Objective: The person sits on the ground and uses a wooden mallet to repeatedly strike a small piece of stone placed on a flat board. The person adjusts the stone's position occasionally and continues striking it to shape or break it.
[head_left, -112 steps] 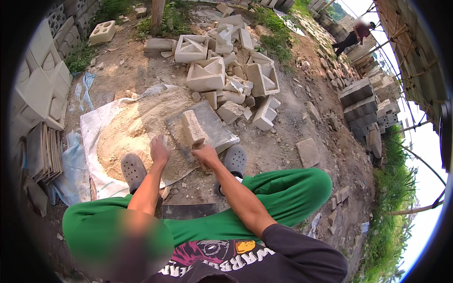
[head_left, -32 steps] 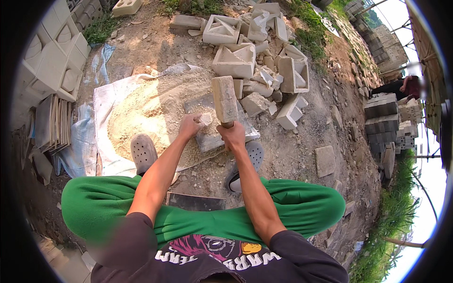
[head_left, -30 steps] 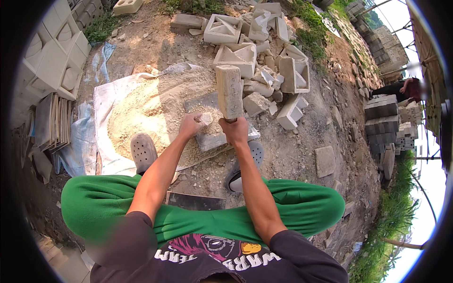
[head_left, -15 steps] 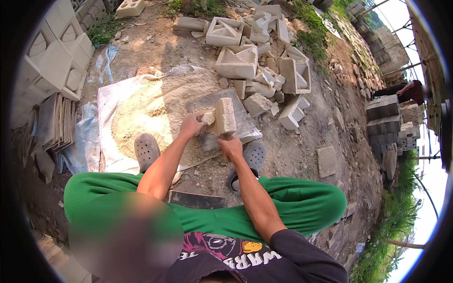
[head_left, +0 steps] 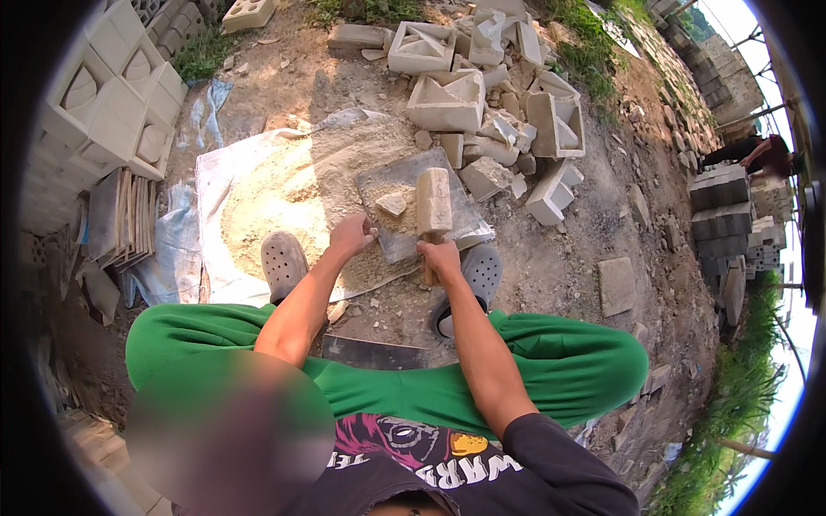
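Note:
My right hand (head_left: pixel 440 258) grips the short handle of a mallet (head_left: pixel 434 196), whose pale, dusty, block-shaped head is raised over a dark flat slab (head_left: pixel 399 172). Just left of the mallet head, a rough chunk of pale stone or concrete (head_left: pixel 391 203) lies on the slab among crumbs and powder. My left hand (head_left: pixel 351 234) is at the slab's near left corner with its fingers curled in. It is apart from the chunk, and nothing shows in it. A white sheet (head_left: pixel 211 185) heaped with pale grit (head_left: pixel 262 193) spreads beneath and left of the slab.
Broken hollow concrete blocks (head_left: pixel 446 101) are piled beyond the slab. Patterned blocks (head_left: pixel 107 95) and thin boards (head_left: pixel 129 215) stand at the left. Grey blocks (head_left: pixel 721 211) are stacked at the right, near another person (head_left: pixel 766 155). My shoes (head_left: pixel 284 265) flank the work spot.
My left hand has let go of the chunk and drawn back toward me, leaving it on the slab. The mallet stays in my right hand. The whole view has shifted slightly.

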The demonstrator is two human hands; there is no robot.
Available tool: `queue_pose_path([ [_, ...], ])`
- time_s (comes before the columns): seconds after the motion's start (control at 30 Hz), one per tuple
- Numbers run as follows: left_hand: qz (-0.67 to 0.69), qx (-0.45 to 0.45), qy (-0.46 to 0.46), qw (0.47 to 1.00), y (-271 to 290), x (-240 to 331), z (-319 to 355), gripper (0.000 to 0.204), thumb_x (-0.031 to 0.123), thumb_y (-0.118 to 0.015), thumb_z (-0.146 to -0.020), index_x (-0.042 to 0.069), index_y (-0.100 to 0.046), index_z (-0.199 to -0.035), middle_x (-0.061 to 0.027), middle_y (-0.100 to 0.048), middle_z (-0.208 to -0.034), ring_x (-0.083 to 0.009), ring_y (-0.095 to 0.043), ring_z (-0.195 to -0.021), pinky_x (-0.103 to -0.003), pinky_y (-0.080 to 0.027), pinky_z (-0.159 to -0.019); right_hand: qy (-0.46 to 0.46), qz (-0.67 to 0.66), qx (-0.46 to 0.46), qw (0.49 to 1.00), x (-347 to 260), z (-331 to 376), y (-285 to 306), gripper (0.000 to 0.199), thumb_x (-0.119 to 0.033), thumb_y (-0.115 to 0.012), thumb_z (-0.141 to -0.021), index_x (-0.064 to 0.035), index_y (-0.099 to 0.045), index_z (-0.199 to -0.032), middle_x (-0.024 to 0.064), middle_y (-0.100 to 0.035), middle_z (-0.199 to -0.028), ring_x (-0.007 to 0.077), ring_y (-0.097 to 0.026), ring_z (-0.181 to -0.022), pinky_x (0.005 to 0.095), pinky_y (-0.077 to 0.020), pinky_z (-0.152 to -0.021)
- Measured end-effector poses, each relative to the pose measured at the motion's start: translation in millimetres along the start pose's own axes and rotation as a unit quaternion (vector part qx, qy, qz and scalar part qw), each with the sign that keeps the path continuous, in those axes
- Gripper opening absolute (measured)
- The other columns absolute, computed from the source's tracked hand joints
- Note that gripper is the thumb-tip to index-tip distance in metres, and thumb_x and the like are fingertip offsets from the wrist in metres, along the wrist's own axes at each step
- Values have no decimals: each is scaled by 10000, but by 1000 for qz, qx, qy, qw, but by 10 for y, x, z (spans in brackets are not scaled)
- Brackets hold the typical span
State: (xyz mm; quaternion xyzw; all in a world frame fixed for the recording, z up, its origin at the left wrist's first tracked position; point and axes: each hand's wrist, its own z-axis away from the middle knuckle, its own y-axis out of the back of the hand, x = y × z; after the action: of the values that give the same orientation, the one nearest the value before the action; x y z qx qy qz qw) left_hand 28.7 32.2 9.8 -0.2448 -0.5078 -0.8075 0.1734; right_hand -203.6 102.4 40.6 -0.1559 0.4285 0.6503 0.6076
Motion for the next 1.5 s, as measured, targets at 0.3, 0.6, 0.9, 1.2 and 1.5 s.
queue_pose_path([
  [0.3,12,-10,-114,993,118,211,3,301,352,-759,-727,79,-637,-755,-107,-666,-1025,-305,-625,-953,-435,-505,-813,-16,-55,-24,998,-26,2,51,301,-194,-754,-719,42,-670,-885,96,-652,-669,204,-632,-501,338,-523,-485],
  [0.6,-147,58,-227,961,-90,546,-269,278,374,-800,-723,137,-737,-854,-203,-410,-1489,-422,-381,-1358,-500,-348,-1110,-28,-49,-9,998,-1,15,28,309,-215,-756,-735,45,-673,-880,103,-655,-683,203,-633,-508,348,-523,-496],
  [0.9,-43,75,-108,990,-45,574,-254,238,350,-794,-741,148,-762,-862,-195,-414,-1479,-413,-421,-1315,-472,-395,-1081,-12,-39,-19,999,140,-84,-16,303,-198,-754,-721,34,-676,-899,100,-662,-710,213,-643,-519,354,-526,-495],
  [1.2,-61,166,137,975,231,478,68,237,378,-747,-802,175,-771,-921,-219,-421,-1466,-428,-325,-1386,-497,-249,-1154,-15,-18,-33,999,140,-100,-14,347,-242,-762,-734,39,-704,-930,126,-699,-755,233,-687,-587,361,-549,-566],
  [1.5,-96,113,-5,989,65,617,-204,339,371,-634,-896,130,-731,-1114,-179,-355,-1550,-360,-216,-1477,-516,-133,-1200,-1,-49,-19,999,123,-99,-22,279,-159,-741,-728,39,-653,-904,79,-633,-664,207,-624,-494,348,-509,-477],
])
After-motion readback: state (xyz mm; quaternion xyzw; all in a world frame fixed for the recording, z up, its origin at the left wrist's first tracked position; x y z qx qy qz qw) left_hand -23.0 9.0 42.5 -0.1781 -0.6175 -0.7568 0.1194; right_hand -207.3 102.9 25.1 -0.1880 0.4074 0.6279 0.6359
